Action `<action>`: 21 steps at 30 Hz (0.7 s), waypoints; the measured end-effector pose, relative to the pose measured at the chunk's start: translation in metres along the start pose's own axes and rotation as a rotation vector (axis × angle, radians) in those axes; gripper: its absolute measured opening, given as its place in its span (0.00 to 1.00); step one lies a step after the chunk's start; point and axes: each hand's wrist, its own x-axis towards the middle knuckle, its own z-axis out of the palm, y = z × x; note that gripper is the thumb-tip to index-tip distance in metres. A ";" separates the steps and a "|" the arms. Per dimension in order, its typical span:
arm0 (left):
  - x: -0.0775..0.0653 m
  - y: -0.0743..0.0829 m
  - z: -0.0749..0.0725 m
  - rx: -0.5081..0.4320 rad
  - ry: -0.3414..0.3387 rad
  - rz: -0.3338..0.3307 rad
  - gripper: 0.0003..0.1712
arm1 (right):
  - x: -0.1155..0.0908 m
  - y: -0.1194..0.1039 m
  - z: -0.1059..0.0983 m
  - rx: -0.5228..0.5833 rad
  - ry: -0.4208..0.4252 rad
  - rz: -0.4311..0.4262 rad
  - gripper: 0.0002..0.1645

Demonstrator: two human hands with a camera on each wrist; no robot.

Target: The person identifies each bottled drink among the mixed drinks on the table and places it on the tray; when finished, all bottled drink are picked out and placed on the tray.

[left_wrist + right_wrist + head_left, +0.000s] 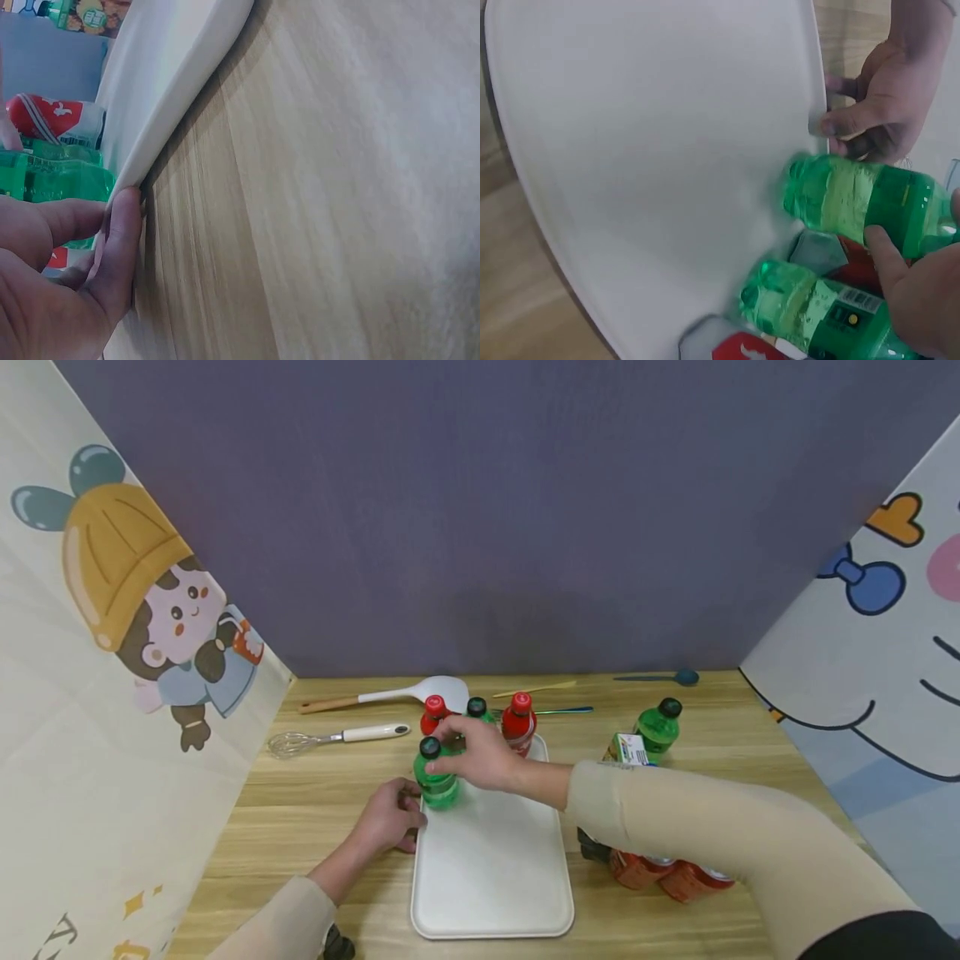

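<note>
A white rectangular tray (491, 877) lies on the wooden table. My right hand (483, 753) grips a green plastic bottle (437, 787) with a black cap, upright at the tray's far left corner. Its fingers lie along the bottle's side in the right wrist view. Beside it on the tray stand a second green bottle (802, 300) and two red-capped bottles, one left (432, 714) and one right (519, 720). At the tray's left rim, my left hand (390, 817) pinches the edge between thumb and fingers, close to the held bottle.
Left of the tray lies a whisk (375, 732), with a white spatula (442, 687) behind it. Slim utensils, including a dark blue spoon (684, 677), line the back wall. To the right are a green bottle (658, 727), a carton (628, 748) and red cans (693, 882), partly behind my right arm.
</note>
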 end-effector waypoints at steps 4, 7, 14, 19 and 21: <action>-0.002 -0.001 -0.001 0.003 0.002 0.006 0.28 | 0.000 -0.002 -0.003 -0.098 -0.025 -0.025 0.20; -0.003 0.000 -0.001 0.007 0.011 0.006 0.28 | 0.001 -0.003 -0.006 -0.199 -0.043 -0.047 0.21; -0.008 -0.005 0.000 -0.044 0.044 0.021 0.22 | 0.002 -0.004 -0.014 -0.189 -0.104 -0.085 0.21; -0.014 -0.010 0.001 -0.130 0.052 0.038 0.23 | 0.002 0.000 -0.025 -0.125 -0.208 -0.085 0.22; -0.015 -0.011 0.002 -0.147 0.043 0.046 0.24 | 0.001 0.001 -0.030 -0.119 -0.249 -0.078 0.23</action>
